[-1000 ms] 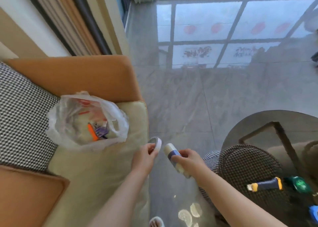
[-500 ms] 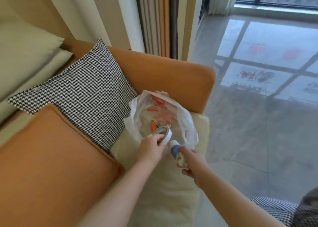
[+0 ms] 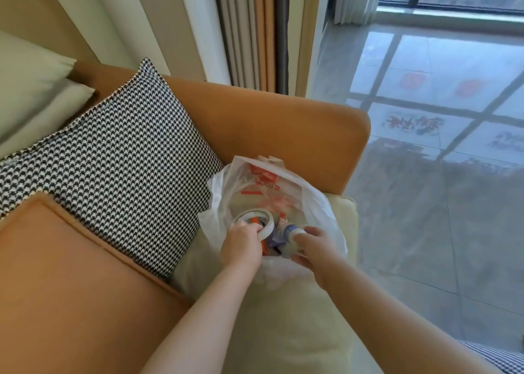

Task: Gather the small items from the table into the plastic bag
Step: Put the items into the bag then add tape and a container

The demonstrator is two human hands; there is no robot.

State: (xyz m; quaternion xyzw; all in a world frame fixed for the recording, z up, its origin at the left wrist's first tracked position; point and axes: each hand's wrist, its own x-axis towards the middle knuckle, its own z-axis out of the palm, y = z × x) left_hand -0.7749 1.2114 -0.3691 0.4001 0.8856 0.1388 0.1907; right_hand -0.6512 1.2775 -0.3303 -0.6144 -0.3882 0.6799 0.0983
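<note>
While our left hand [image 3: 241, 244] curled its fingers [image 3: 253, 228] round the tape roll [image 3: 254, 223], our right hand [image 3: 312, 249] gripped the small bottle [image 3: 290, 236], both inside the plastic bag [image 3: 314, 200] on the sofa [image 3: 283, 130].

Single view only — head-worn wide-angle camera, looking forward and steeply down along both bare forearms. Close range: translucent white plastic bag with red print [image 3: 286, 192] near frame centre, on cream seat cushion [image 3: 283, 331]. Black-and-white houndstooth pillow [image 3: 119, 164] left, orange sofa armrest [image 3: 283, 124] beyond bag, glossy grey tiled floor [image 3: 425, 217] right — straight lines bow toward edges.
</note>
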